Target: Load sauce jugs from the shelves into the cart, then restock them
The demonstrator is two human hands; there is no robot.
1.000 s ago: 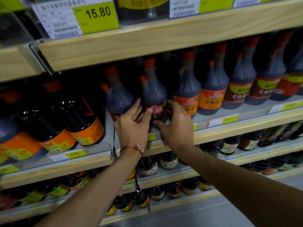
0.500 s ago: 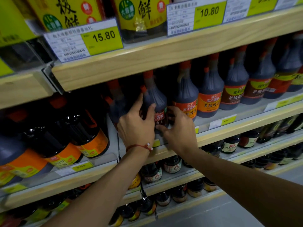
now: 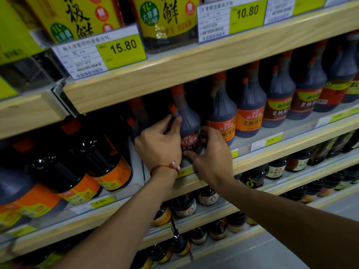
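Observation:
A dark sauce jug [image 3: 189, 131] with a red label and orange cap stands at the front of the middle shelf [image 3: 272, 158]. My left hand [image 3: 159, 144] wraps its left side, thumb and fingers around the small side handle. My right hand [image 3: 211, 154] cups its lower right side, fingers spread against the label and base. More dark jugs of the same kind [image 3: 250, 111] stand in a row to the right, and another sits half hidden behind my left hand.
The wooden shelf above [image 3: 194, 68] hangs low over the jug tops, with yellow price tags [image 3: 120, 49] on its edge. Bigger orange-labelled jugs [image 3: 108, 167] fill the bay to the left. Lower shelves hold several small dark bottles [image 3: 275, 169]. Grey floor shows at bottom right.
My left hand has slid up the jug's side to its handle and closed there. My right hand has settled lower against the jug's base. The view has tilted upward.

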